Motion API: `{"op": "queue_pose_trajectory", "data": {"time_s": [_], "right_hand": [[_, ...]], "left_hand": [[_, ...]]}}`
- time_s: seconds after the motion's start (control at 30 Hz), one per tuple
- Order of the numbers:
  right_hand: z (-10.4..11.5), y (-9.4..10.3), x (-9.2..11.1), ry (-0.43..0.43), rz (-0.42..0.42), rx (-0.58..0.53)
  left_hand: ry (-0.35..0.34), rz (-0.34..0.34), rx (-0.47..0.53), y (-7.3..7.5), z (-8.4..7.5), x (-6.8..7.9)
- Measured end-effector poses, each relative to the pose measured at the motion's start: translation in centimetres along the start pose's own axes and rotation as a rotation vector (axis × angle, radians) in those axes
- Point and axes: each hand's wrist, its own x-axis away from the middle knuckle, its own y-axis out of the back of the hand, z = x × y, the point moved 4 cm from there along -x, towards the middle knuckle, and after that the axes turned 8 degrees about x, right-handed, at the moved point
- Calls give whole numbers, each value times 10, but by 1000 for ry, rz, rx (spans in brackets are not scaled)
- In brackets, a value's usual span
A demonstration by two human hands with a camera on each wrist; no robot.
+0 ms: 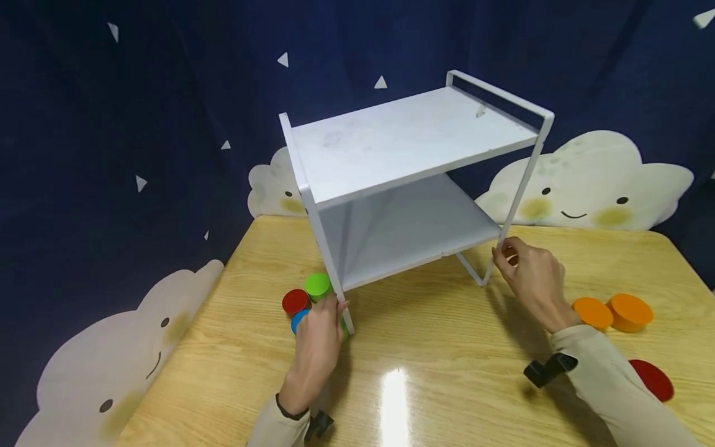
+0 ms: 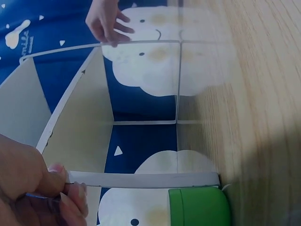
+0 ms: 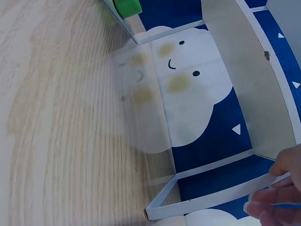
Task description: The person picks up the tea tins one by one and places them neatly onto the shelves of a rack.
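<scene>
A white two-tier shelf rack (image 1: 413, 139) with a metal frame stands at an angle on the wooden table. My left hand (image 1: 317, 344) grips its near left leg (image 2: 141, 180) below the lower shelf (image 1: 413, 230). On the other side, the thumb and fingers of my right hand (image 1: 533, 279) pinch the right front leg (image 3: 225, 197) just under that shelf. Beside the left leg's foot sits a green cylinder (image 2: 200, 207), mostly hidden behind my left hand in the head view. Whether every foot touches the table I cannot tell.
Left of the rack cluster a light green (image 1: 318, 285), a red (image 1: 295, 302) and a blue cylinder (image 1: 300, 319). Two orange cylinders (image 1: 630, 312) and a dark red one (image 1: 655, 380) lie near my right forearm. A dark blue curtain (image 1: 184, 93) hangs behind the table (image 1: 436, 372).
</scene>
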Motion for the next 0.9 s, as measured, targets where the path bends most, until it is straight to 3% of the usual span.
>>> {"op": "queue_pose_trajectory", "data": {"time_s": [0.4, 0.9], "right_hand": [[-1, 7, 16, 60, -102, -30], [-6, 43, 61, 71, -192, -29]], "left_hand": [[16, 8, 27, 1, 4, 0], [-77, 11, 122, -13, 5, -17]]}}
